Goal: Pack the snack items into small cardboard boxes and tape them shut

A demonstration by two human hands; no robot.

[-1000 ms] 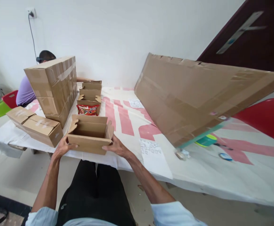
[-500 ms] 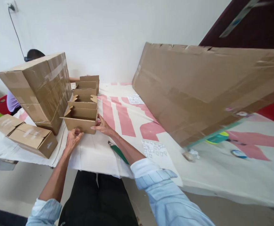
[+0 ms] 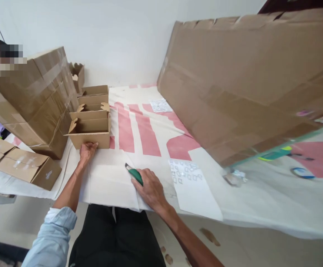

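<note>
My left hand (image 3: 87, 151) rests with curled fingers against the front wall of a small open cardboard box (image 3: 90, 133), the nearest of a row of open boxes on the white cloth with pink stripes (image 3: 147, 137). My right hand (image 3: 149, 186) lies near the table's front edge with its fingers closing over a green utility knife (image 3: 134, 173), whose tip pokes out to the upper left.
A stack of taped cartons (image 3: 36, 100) stands at the left, with flat closed boxes (image 3: 22, 167) in front of it. A big flattened cardboard sheet (image 3: 247, 85) leans over the right side. A sheet of stickers (image 3: 192, 181) lies right of my hand; a tape roll (image 3: 302, 172) sits far right.
The small box has been pushed away into the row of open boxes. My right hand has left it and come back to the green knife near the table's edge.
</note>
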